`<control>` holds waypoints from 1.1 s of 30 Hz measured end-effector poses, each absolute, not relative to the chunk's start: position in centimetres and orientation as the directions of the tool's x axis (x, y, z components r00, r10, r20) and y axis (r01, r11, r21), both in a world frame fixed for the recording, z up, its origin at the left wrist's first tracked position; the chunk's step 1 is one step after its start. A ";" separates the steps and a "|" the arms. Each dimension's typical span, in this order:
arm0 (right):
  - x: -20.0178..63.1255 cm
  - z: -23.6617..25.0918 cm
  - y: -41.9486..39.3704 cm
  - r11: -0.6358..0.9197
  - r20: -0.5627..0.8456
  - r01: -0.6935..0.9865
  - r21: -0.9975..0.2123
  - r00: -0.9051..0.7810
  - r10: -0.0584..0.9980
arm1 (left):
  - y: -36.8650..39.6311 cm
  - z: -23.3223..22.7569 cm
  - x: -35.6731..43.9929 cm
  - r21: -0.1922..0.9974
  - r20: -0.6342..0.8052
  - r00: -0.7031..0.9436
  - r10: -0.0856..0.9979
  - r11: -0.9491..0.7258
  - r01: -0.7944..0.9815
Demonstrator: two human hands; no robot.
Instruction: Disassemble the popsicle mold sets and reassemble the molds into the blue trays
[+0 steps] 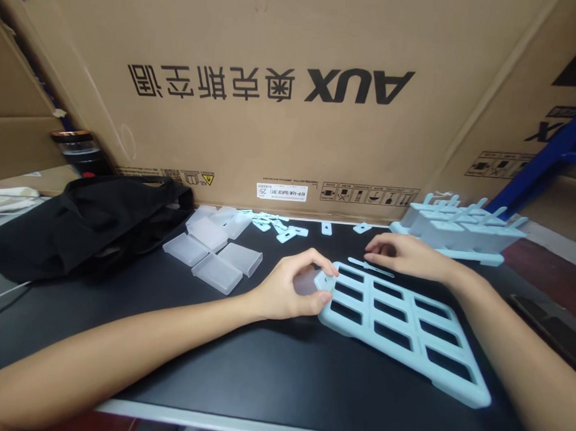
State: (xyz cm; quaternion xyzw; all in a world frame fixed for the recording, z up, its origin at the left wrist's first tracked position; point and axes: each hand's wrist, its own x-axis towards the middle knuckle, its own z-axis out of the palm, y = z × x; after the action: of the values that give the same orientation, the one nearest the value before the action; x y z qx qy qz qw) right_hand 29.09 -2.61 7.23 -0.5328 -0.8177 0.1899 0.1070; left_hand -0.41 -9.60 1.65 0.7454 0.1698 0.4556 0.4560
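Note:
My left hand (289,286) pinches the left end of a light blue rectangular frame (370,310) with several rectangular openings, thumb and fingers closed at a small tab. The frame lies at a slant over the black table. Beyond its far edge, my right hand (406,254) hovers with fingers loosely curled and nothing visible in them. Just below those fingertips is a light blue ice-pop stick (371,267), lying along the frame's far edge. Something pale and translucent shows through the gap in my left hand; I cannot make out what it is.
Translucent mould cups (217,273) lie left of my left hand. Small light blue slotted pieces (287,233) are scattered behind. An assembled ice-pop mould set (461,228) stands at right. A black bag (89,224) and a dark cup (81,153) are at left; a large cardboard box (253,136) walls the back.

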 end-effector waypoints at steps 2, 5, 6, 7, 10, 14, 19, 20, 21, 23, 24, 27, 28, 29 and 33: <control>29.1 6.7 -2.4 0.341 -0.103 0.829 -0.443 -0.426 0.899 | -9.7 1.8 -0.5 0.847 0.483 0.561 0.672 -0.520 -0.108; 29.1 6.3 -2.3 0.346 -0.139 0.838 -0.422 -0.437 0.889 | -9.8 2.1 -0.7 0.877 0.417 0.589 0.692 -0.476 -0.062; 29.2 6.2 -2.2 0.348 -0.141 0.844 -0.409 -0.435 0.889 | -9.9 2.1 -0.6 0.892 0.401 0.591 0.700 -0.446 -0.077; 29.2 6.2 -2.1 0.348 -0.141 0.850 -0.395 -0.430 0.892 | -9.9 2.2 -0.6 0.908 0.386 0.593 0.707 -0.406 -0.106; 29.2 6.3 -2.0 0.329 -0.122 0.873 -0.360 -0.393 0.911 | -9.8 2.2 -0.4 0.950 0.312 0.614 0.725 -0.238 -0.201; 28.9 6.8 -2.2 0.328 -0.102 0.862 -0.386 -0.394 0.914 | -9.7 2.2 -0.5 0.954 0.260 0.646 0.718 -0.090 -0.284; 27.6 9.0 -3.7 0.388 0.129 0.636 -0.667 -0.415 0.901 | -9.6 2.5 -0.9 0.931 0.269 0.695 0.667 0.006 -0.365; 27.1 9.5 -4.2 0.404 0.175 0.571 -0.715 -0.413 0.894 | -9.6 2.5 -1.0 0.926 0.274 0.701 0.658 0.017 -0.378; 26.6 10.0 -4.6 0.427 0.222 0.508 -0.749 -0.414 0.883 | -9.6 2.5 -1.0 0.920 0.283 0.706 0.649 0.024 -0.391; 25.7 10.6 -5.4 0.487 0.317 0.394 -0.779 -0.424 0.849 | -9.5 2.4 -1.0 0.909 0.298 0.710 0.638 0.038 -0.415; 25.2 10.7 -5.7 0.519 0.361 0.339 -0.785 -0.431 0.827 | -9.4 2.3 -1.0 0.905 0.303 0.711 0.634 0.043 -0.424; 24.5 10.7 -6.4 0.552 0.414 0.225 -0.803 -0.456 0.788 | -9.3 2.1 -1.0 0.900 0.309 0.710 0.633 0.045 -0.433; 24.4 10.6 -6.7 0.552 0.414 0.210 -0.807 -0.466 0.782 | -9.2 2.1 -1.0 0.902 0.309 0.709 0.634 0.041 -0.430; 24.3 10.6 -6.9 0.552 0.408 0.207 -0.808 -0.479 0.777 | -9.2 2.0 -1.0 0.903 0.309 0.707 0.637 0.036 -0.427; 24.1 10.8 -7.6 0.568 0.379 0.243 -0.786 -0.536 0.754 | -9.1 1.9 -1.0 0.900 0.315 0.699 0.642 0.031 -0.434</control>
State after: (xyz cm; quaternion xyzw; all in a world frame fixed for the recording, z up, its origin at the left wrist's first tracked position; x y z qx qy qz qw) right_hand 24.14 -7.55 10.79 -0.3098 -0.8048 0.3464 0.3691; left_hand -0.97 -9.10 1.86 0.5846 0.0890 0.3777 0.7125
